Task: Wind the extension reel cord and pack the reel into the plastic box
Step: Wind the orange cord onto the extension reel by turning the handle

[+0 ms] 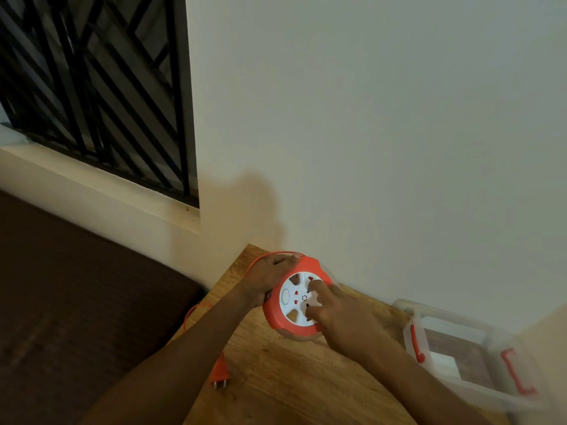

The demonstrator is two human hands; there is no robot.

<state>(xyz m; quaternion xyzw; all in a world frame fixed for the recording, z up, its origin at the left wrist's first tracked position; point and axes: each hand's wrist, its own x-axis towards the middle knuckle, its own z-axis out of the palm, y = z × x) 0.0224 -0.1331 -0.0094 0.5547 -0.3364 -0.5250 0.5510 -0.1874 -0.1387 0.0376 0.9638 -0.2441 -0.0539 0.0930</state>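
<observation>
Orange reel (295,297) with white face; at five o'clock, clear box (466,357) with red latches; wood-grain brown table (276,378).

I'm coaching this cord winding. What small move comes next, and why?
Probably keep turning the white hub with the right hand while the left hand steadies the reel: orange cord hangs off the table, plug unwound.
</observation>
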